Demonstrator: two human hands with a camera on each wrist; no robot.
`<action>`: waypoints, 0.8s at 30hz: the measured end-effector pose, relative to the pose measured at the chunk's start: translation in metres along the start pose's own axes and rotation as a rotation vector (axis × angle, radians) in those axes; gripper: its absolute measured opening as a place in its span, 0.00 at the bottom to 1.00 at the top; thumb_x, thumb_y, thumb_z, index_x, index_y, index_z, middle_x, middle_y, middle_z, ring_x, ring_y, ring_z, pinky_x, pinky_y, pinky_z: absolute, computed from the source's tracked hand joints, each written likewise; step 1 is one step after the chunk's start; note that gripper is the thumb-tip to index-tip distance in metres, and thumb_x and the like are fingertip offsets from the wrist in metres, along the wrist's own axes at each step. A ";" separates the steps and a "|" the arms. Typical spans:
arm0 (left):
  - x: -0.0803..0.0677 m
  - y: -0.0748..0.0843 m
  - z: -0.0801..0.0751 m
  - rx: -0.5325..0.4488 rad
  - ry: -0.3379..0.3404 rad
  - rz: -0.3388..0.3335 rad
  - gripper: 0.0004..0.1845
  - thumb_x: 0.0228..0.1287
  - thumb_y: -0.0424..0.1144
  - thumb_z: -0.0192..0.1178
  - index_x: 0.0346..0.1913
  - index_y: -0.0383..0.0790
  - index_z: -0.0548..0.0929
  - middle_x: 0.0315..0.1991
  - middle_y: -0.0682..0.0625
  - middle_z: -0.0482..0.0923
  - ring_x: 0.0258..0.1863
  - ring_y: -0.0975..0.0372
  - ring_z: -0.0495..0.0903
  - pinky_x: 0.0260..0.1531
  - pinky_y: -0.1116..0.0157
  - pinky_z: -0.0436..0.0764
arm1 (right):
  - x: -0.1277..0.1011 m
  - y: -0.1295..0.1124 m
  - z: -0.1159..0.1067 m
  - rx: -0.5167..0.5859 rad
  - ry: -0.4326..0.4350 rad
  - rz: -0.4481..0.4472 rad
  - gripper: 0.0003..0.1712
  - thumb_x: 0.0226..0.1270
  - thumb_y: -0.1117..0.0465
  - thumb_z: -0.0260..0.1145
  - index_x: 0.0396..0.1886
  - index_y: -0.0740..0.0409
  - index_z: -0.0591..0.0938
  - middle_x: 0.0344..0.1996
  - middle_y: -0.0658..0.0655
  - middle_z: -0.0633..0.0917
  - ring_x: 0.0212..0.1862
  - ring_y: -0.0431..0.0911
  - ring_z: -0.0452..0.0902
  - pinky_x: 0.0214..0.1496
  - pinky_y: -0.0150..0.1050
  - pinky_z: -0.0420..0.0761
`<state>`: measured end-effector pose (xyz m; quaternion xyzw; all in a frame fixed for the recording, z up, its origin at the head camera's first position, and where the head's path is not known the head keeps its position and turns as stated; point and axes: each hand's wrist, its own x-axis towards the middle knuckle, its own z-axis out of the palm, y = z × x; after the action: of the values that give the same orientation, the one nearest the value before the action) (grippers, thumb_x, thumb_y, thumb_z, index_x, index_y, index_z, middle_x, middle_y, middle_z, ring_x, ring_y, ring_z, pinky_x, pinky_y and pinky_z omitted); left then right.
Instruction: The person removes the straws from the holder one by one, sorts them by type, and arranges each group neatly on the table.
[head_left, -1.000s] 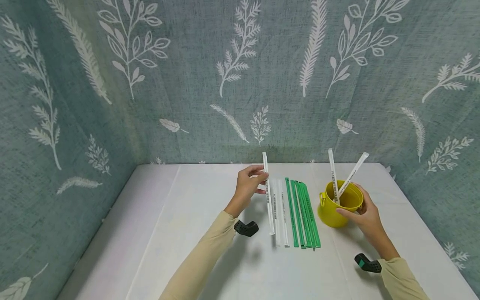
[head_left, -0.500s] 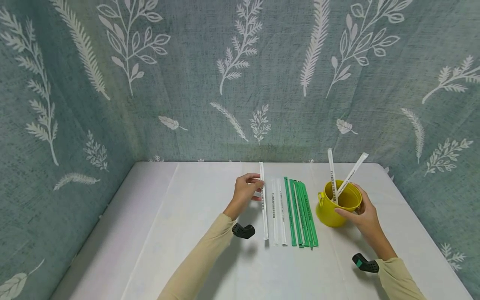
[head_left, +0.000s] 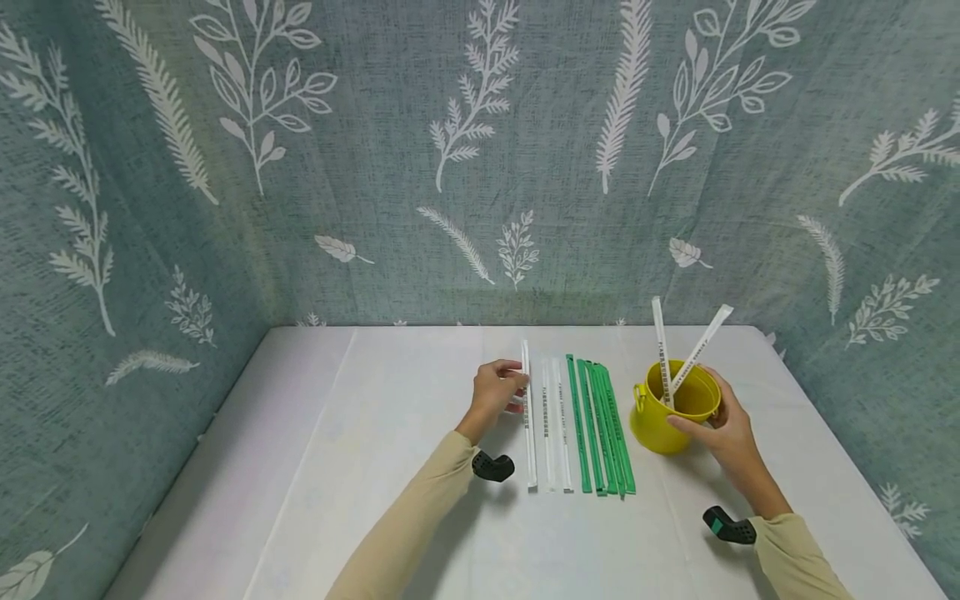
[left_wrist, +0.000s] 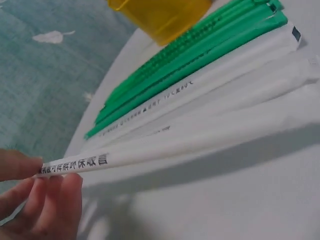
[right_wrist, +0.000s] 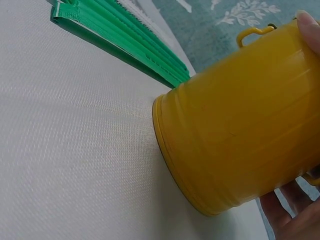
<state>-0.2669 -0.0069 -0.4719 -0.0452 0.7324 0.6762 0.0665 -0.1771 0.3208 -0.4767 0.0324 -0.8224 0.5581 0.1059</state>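
Covering table (head_left: 390, 500): white cloth | walls: teal leaf-print fabric (head_left: 375, 167)

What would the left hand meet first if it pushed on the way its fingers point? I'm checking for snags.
Probably the white straws lying just beyond the one it pinches; the left hand points toward them, then the green straws.

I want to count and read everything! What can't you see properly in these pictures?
- Print on the white straw that the left hand pinches: too small in the head view, partly behind fingers in the left wrist view.
- Green straws: overlapping, number unclear.
- Yellow bucket bottom, head view: hidden by its wall.
- Right hand, right wrist view: mostly cut off.
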 end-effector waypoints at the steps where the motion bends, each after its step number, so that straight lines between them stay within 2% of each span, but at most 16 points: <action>1: 0.000 -0.001 0.001 0.006 -0.003 0.002 0.16 0.58 0.31 0.63 0.50 0.31 0.80 0.33 0.45 0.79 0.23 0.60 0.80 0.17 0.62 0.84 | 0.000 0.000 0.000 -0.002 0.001 0.004 0.51 0.59 0.62 0.71 0.75 0.47 0.50 0.66 0.60 0.62 0.60 0.39 0.62 0.55 0.16 0.67; 5: 0.001 -0.005 0.005 0.048 -0.006 0.014 0.16 0.58 0.30 0.62 0.50 0.30 0.80 0.32 0.45 0.78 0.23 0.59 0.80 0.17 0.62 0.84 | 0.000 0.002 0.000 -0.014 0.008 0.009 0.52 0.59 0.62 0.71 0.75 0.48 0.50 0.66 0.60 0.62 0.60 0.39 0.62 0.55 0.16 0.67; 13: 0.002 -0.012 0.013 0.188 0.034 0.035 0.14 0.58 0.29 0.62 0.48 0.29 0.80 0.32 0.46 0.76 0.23 0.61 0.78 0.14 0.64 0.82 | 0.000 0.004 0.001 -0.018 0.010 -0.008 0.52 0.58 0.63 0.71 0.75 0.49 0.50 0.66 0.61 0.63 0.59 0.37 0.62 0.54 0.16 0.67; 19: 0.003 -0.016 0.014 0.247 0.072 0.058 0.14 0.56 0.28 0.64 0.47 0.29 0.82 0.34 0.46 0.77 0.26 0.61 0.79 0.11 0.67 0.81 | 0.001 0.002 0.001 -0.026 0.010 0.016 0.52 0.59 0.60 0.71 0.76 0.46 0.50 0.67 0.60 0.62 0.61 0.42 0.62 0.55 0.17 0.67; 24: 0.004 -0.016 0.015 0.291 0.108 0.086 0.14 0.55 0.27 0.64 0.47 0.29 0.82 0.34 0.47 0.78 0.25 0.62 0.78 0.10 0.68 0.79 | 0.001 0.003 0.001 -0.032 0.011 0.029 0.52 0.59 0.59 0.71 0.75 0.45 0.50 0.67 0.59 0.62 0.61 0.41 0.62 0.56 0.17 0.67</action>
<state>-0.2674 0.0068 -0.4891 -0.0401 0.8264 0.5616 0.0037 -0.1786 0.3212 -0.4790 0.0158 -0.8308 0.5467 0.1030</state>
